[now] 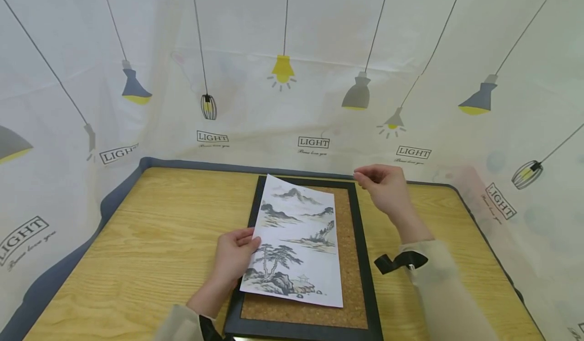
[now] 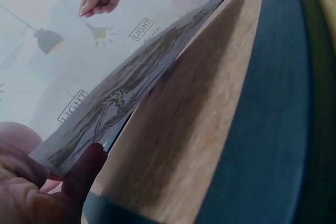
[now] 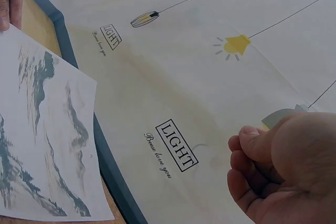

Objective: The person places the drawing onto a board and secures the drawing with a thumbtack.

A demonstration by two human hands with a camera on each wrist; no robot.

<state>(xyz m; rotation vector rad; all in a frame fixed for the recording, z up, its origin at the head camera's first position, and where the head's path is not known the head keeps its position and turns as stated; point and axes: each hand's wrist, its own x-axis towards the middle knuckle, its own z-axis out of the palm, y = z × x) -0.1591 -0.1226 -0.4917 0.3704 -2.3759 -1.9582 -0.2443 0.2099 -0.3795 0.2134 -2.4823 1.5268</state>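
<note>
My left hand [image 1: 232,255] pinches the left edge of a paper print [image 1: 296,260] showing ink-style mountains, rocks and pine trees. The sheet hangs tilted over a black-framed cork board [image 1: 353,260], and in the left wrist view a shadow falls on the cork [image 2: 184,114] beneath it. My right hand [image 1: 388,189] is raised off the board's upper right corner, apart from the paper. Its fingers curl in and the thumb [image 3: 254,142] meets the index finger. I cannot tell whether something tiny sits between those fingertips.
The board lies on a light wooden table [image 1: 169,229]. Behind and at both sides stands a white cloth [image 1: 246,37] printed with hanging lamps and "LIGHT" labels, with a dark blue border [image 1: 205,166] along the table's far edge. Black straps [image 1: 401,262] circle the sleeves.
</note>
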